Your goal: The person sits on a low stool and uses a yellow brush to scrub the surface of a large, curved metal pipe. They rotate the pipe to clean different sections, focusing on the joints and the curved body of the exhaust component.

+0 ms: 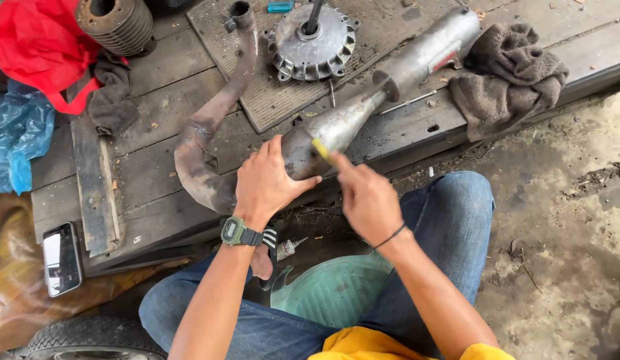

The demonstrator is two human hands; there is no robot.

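Both hands forward, left hand (266,183) cupped flat — right hand (366,200) pinching, finger extended

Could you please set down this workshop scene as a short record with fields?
Setting: wooden platform beside dirt ground
Left hand: rests on the rusty exhaust pipe, steadying it
Right hand: presses a small yellow piece against the pipe; blurred
Nearby: round metal hub cover, finned cylinder, brown rag, phone
Wrist: green watch
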